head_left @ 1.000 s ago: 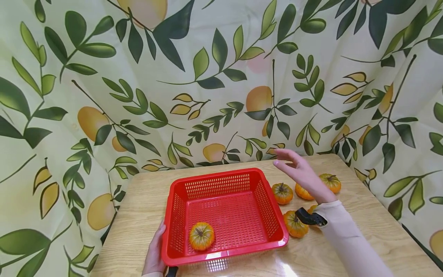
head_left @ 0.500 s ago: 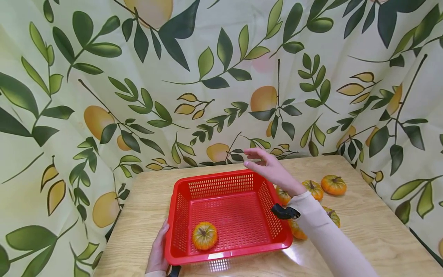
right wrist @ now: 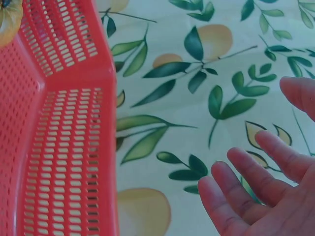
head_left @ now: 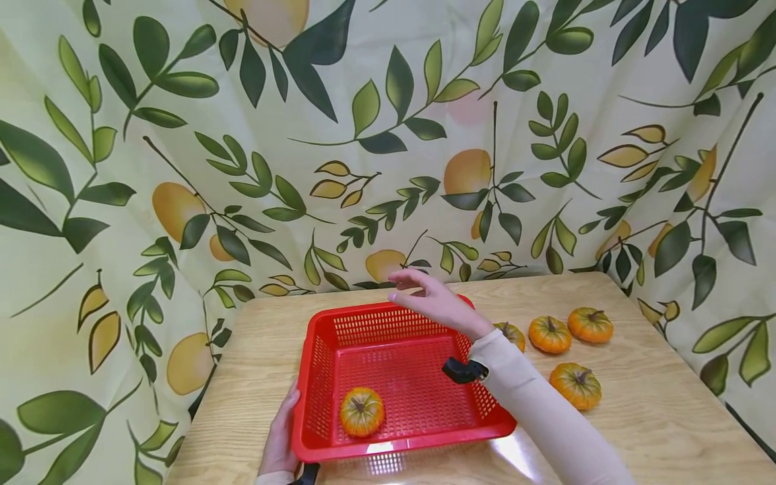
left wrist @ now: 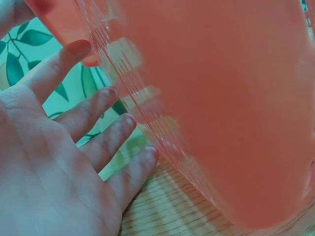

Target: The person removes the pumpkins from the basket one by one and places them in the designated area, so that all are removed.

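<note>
A red plastic basket point(head_left: 418, 441) with slotted walls sits on the wooden table, one small orange pumpkin point(head_left: 362, 412) inside near its front left corner. My left hand point(head_left: 281, 434) rests against the basket's left side. In the left wrist view its fingers point(left wrist: 101, 105) reach straight to the basket's outer wall. My right hand point(head_left: 433, 300) hovers over the back part of the basket, fingers spread and nothing in them. The right wrist view shows that palm bare, beyond the basket's rim point(right wrist: 108, 98).
Several more orange pumpkins, among them one at the front point(head_left: 576, 386) and one farthest right point(head_left: 591, 325), stand on the table point(head_left: 655, 404) right of the basket. My right forearm partly covers that area. A leaf-patterned cloth point(head_left: 388, 202) hangs behind the table.
My right hand has moved left, from above the pumpkins to over the basket. The left hand keeps its place at the basket's side. The view has shifted slightly.
</note>
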`<state>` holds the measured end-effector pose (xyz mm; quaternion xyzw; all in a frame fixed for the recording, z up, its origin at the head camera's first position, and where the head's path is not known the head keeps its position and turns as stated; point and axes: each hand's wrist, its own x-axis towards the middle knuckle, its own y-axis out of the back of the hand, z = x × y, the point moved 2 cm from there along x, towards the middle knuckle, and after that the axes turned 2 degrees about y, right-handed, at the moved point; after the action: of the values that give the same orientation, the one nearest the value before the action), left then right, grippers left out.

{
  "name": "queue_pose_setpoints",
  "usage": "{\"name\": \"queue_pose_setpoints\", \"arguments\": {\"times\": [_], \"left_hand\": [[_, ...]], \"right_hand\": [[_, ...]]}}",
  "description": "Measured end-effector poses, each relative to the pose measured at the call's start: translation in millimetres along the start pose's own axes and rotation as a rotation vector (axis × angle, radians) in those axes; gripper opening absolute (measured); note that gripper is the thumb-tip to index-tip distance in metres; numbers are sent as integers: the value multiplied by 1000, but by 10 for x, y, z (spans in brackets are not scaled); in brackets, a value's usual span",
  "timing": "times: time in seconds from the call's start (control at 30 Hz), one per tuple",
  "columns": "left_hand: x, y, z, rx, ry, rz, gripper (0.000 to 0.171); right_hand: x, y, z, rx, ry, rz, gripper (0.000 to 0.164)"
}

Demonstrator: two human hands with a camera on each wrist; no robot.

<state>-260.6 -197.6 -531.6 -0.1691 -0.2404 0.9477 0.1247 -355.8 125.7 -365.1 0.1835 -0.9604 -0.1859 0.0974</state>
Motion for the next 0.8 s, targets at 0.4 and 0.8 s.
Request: {"name": "queue_pose_setpoints", "arguments": {"times": [0.4,0.8], "left_hand": [[27,2,-2,-13,-12,1,43],[22,-4,2,-11,7,21,66]], "right_hand": [[230,-348,117,12,-19,-241,52],[277,-775,229,-74,-63,-400,56]]}}
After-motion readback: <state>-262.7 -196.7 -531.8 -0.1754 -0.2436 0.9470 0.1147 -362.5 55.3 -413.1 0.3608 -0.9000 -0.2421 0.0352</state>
